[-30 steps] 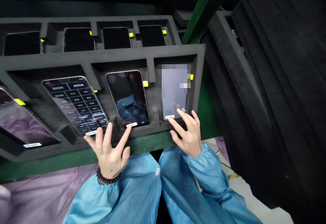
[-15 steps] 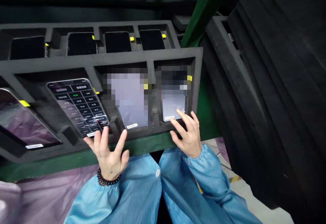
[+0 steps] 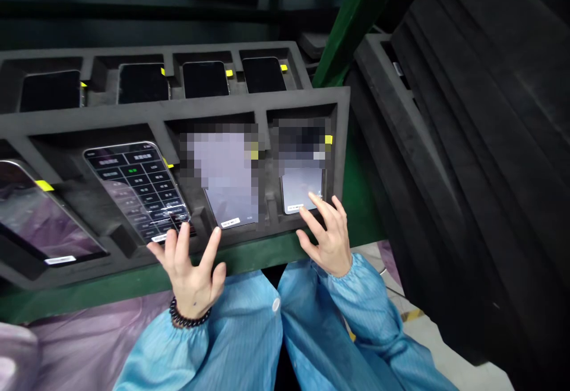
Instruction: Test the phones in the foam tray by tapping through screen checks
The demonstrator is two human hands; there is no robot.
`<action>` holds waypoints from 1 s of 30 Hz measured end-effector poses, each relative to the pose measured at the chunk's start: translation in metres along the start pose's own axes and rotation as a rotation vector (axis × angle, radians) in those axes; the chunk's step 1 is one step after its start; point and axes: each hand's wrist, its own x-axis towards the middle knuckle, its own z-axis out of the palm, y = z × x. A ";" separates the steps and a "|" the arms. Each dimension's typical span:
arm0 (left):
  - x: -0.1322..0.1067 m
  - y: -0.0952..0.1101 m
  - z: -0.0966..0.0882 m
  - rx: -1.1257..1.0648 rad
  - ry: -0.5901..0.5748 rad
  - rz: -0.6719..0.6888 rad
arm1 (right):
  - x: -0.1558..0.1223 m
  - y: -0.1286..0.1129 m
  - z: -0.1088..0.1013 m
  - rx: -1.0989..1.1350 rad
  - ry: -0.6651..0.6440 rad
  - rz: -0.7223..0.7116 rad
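Observation:
A dark foam tray (image 3: 267, 103) holds a front row of lit phones in slots. My left hand (image 3: 191, 269) is open with fingers spread, its tips at the lower edge of the phone showing a button grid (image 3: 140, 186) and close to the middle phone (image 3: 229, 201). My right hand (image 3: 327, 237) is open too, with fingers resting at the bottom of the rightmost phone (image 3: 303, 189). A fourth phone (image 3: 35, 219) lies tilted at the far left. Both hands hold nothing. I wear blue sleeves and a dark bead bracelet (image 3: 187, 318) on the left wrist.
A second foam tray (image 3: 169, 56) behind holds several dark phones with yellow tags. Stacked black foam trays (image 3: 467, 142) stand to the right. A green frame bar (image 3: 356, 17) rises behind, and a green edge (image 3: 249, 257) runs under the front tray.
My left index finger pulled back from the middle phone's lower edge, and that phone's screen went from dark to light. The right hand stays at the rightmost phone.

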 end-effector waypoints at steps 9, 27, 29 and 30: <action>0.000 0.001 0.001 0.024 -0.011 -0.015 | 0.000 0.000 0.000 0.028 0.013 0.008; 0.000 0.001 0.001 0.017 -0.048 -0.002 | -0.002 0.001 0.000 0.026 0.017 0.007; -0.001 0.000 0.001 -0.003 -0.017 0.005 | -0.002 0.001 0.000 0.037 0.024 0.004; -0.001 0.000 0.001 -0.007 -0.011 0.007 | -0.002 0.001 0.001 0.041 0.027 0.002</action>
